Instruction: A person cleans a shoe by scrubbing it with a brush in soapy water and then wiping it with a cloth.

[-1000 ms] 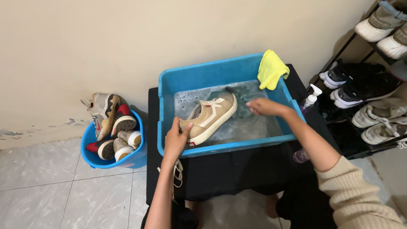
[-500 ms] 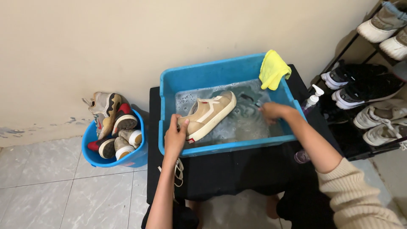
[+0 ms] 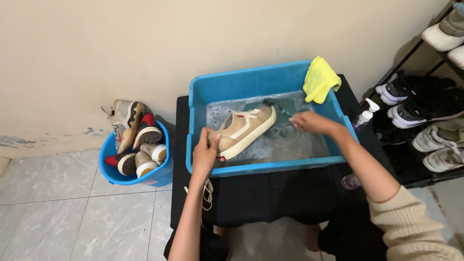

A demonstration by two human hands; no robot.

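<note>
While the left hand (image 3: 205, 155) grips the tan canvas shoe (image 3: 242, 130), the right hand (image 3: 309, 122) pinches a slim brush (image 3: 279, 108) over soapy water

A: Person's body only, quick. Right arm?

B: Long cream ribbed knit sleeve (image 3: 411, 222), chunky, comes in from 4 o'clock. It's pushed up past the elbow, so forearm and right hand (image 3: 311, 122) are bare.

A: Left?

B: Left hand (image 3: 205, 154) bare, forearm bare all the way down to the 6 o'clock edge. No sleeve showing there.

A: Rings, watch, gloves?

B: None visible. Dark black clothing (image 3: 348, 237) on the lower body at 5 to 6 o'clock, cut unclear.
</note>
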